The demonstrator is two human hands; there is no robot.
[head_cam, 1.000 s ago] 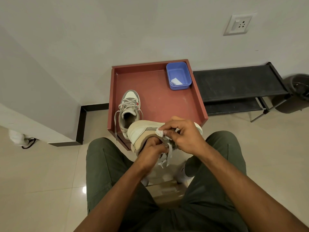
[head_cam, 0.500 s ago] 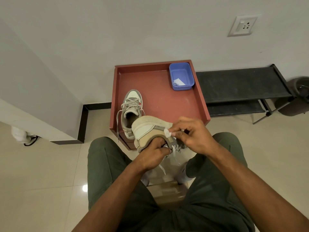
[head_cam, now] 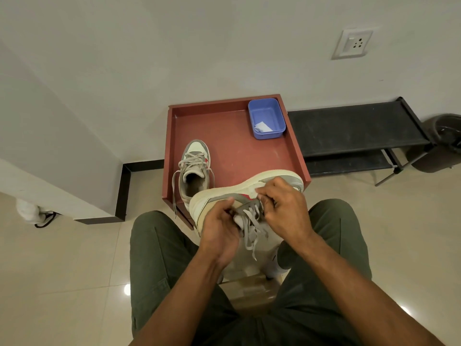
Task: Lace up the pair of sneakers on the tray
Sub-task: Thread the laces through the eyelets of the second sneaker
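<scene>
A white and grey sneaker (head_cam: 195,168) stands laced on the left side of the red-brown tray (head_cam: 296,151), its lace ends hanging over the near rim. The second sneaker (head_cam: 252,189) lies on its side above my knees, sole toward the tray, toe to the right. My left hand (head_cam: 219,224) grips it at the tongue and pinches the grey lace (head_cam: 252,231). My right hand (head_cam: 284,208) pinches the lace at the eyelets. Loose lace ends dangle between my hands.
A blue plastic box (head_cam: 266,118) with a white slip stands in the tray's far right corner. A black low rack (head_cam: 354,128) lies to the right, a dark bin (head_cam: 441,143) past it. My green-trousered legs flank a stool on the tiled floor.
The held sneaker has turned so its sole faces the tray and its toe points further right. Both hands have shifted slightly right along the laces.
</scene>
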